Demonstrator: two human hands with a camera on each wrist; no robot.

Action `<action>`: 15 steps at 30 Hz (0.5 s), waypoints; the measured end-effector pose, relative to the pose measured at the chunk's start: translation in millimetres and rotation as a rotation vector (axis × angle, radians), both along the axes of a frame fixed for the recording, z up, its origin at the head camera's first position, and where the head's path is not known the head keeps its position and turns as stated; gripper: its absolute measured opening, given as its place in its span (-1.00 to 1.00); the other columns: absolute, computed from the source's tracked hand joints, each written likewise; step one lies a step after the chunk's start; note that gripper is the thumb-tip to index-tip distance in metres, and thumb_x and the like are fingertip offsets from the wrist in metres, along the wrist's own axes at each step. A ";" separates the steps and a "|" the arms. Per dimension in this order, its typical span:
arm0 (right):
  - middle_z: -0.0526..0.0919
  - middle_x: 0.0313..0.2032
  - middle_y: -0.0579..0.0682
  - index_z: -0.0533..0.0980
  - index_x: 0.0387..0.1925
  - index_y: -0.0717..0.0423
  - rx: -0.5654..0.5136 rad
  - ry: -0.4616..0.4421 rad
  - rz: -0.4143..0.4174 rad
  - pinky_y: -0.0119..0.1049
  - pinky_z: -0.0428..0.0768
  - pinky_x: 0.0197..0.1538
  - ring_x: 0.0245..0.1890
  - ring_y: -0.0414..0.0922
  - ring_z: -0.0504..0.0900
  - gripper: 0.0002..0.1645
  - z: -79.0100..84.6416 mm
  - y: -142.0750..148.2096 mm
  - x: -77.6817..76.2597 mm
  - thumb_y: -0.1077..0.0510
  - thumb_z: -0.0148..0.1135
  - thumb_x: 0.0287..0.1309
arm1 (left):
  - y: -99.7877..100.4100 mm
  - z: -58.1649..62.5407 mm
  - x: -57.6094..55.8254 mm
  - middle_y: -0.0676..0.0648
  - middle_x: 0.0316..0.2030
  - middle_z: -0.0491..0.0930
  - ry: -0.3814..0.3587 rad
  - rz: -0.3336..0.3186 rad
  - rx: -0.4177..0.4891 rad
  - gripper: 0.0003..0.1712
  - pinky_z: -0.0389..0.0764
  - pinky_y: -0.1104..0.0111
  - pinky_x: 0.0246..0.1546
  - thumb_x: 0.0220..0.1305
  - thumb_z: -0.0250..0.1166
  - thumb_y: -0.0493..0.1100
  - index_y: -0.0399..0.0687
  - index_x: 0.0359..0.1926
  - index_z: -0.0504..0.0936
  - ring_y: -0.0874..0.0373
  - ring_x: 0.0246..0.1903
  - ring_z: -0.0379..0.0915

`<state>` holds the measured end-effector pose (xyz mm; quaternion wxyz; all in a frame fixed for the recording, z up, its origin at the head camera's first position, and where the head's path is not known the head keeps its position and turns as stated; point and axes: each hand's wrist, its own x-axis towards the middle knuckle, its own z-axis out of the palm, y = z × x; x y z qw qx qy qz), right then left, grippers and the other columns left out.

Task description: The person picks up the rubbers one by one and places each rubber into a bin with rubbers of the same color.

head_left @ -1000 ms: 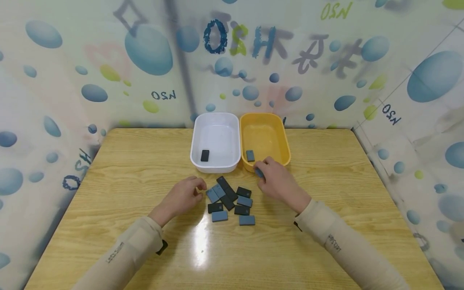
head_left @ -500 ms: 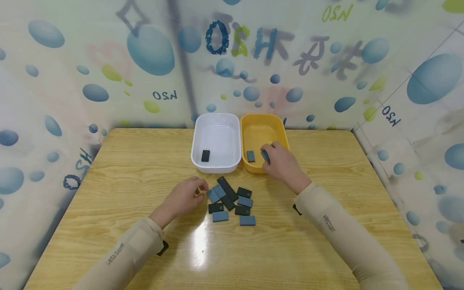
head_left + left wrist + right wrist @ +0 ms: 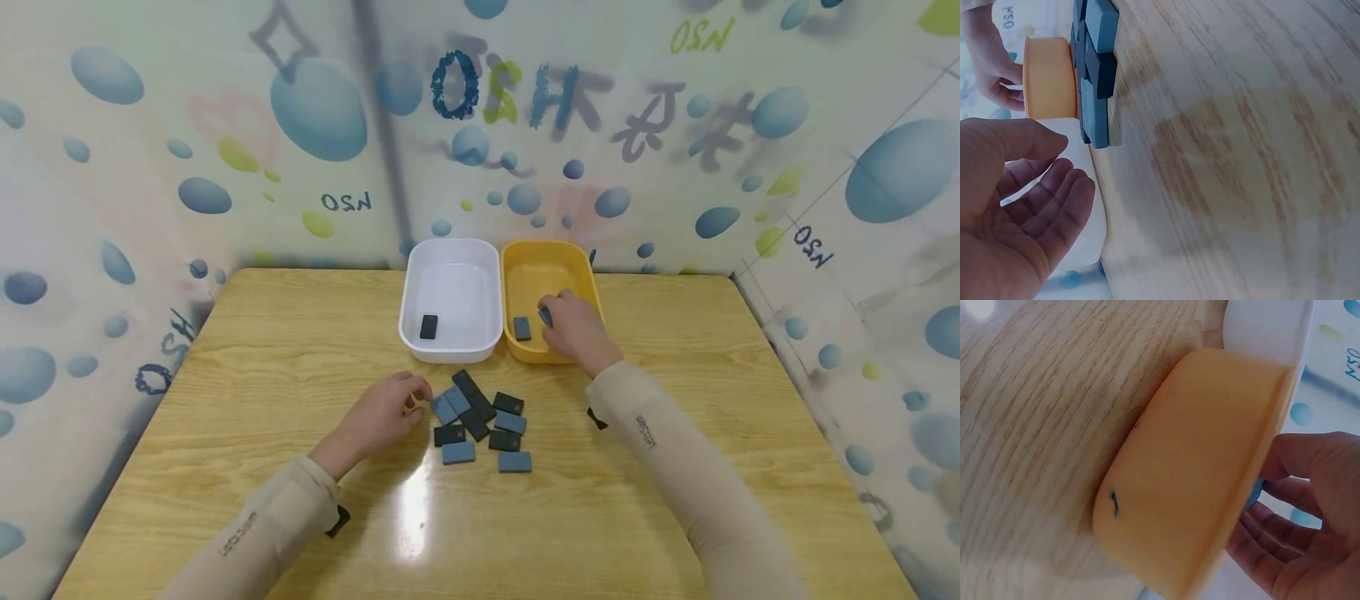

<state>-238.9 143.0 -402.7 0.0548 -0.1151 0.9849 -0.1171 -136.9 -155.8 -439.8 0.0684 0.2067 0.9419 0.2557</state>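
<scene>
My right hand reaches into the yellow bin and pinches a blue rectangular block in its fingers. Beside it on the bin floor lies another blue block. In the right wrist view, the held block shows as a small blue piece behind the bin's rim. My left hand hovers at the left of a pile of blue and black blocks. Its fingers are loosely curled around nothing. Nearest to it are light blue blocks leaning by long black blocks.
A white bin with one black block stands against the yellow one. In front of the bins lie several loose blocks, among them a black one and blue ones. A patterned wall rises behind the wooden table.
My right hand has carried the blue block from the yellow bin's front rim to inside the bin. The left hand has stayed beside the pile.
</scene>
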 end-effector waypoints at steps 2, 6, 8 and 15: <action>0.50 0.08 0.20 0.47 0.20 0.12 0.002 -0.011 -0.009 -0.07 0.58 0.01 -0.09 0.05 0.54 -0.52 -4.3 -1.6 -4.5 0.20 0.12 0.23 | -1.0 -0.6 0.3 0.00 -0.25 0.61 -0.005 0.004 0.001 -0.79 0.63 0.32 -0.23 0.12 0.32 -0.30 -0.06 -0.18 0.64 0.16 -0.28 0.55; 0.52 0.05 0.20 0.49 0.17 0.13 0.008 -0.019 -0.028 -0.07 0.58 0.02 -0.07 0.06 0.53 -0.54 -12.1 -3.6 -12.0 0.21 0.13 0.21 | -2.4 -2.1 0.5 0.02 -0.27 0.61 0.003 0.003 0.004 -0.81 0.61 0.33 -0.26 0.12 0.32 -0.31 -0.05 -0.20 0.64 0.18 -0.31 0.55; 0.52 0.05 0.20 0.50 0.16 0.15 0.006 -0.030 -0.036 -0.05 0.57 0.04 -0.04 0.07 0.53 -0.54 -14.2 -3.8 -14.7 0.22 0.12 0.20 | -2.7 -2.1 0.8 0.01 -0.27 0.61 0.008 0.001 0.008 -0.82 0.61 0.34 -0.27 0.12 0.32 -0.31 -0.06 -0.22 0.64 0.18 -0.32 0.54; 0.57 0.09 0.19 0.50 0.16 0.21 -0.011 -0.095 -0.056 -0.02 0.56 0.10 0.04 0.08 0.54 -0.52 -19.2 -5.6 -22.1 0.25 0.11 0.18 | -4.3 -2.7 1.1 0.00 -0.26 0.61 -0.005 0.018 0.005 -0.82 0.62 0.31 -0.26 0.13 0.31 -0.31 -0.05 -0.21 0.64 0.17 -0.30 0.55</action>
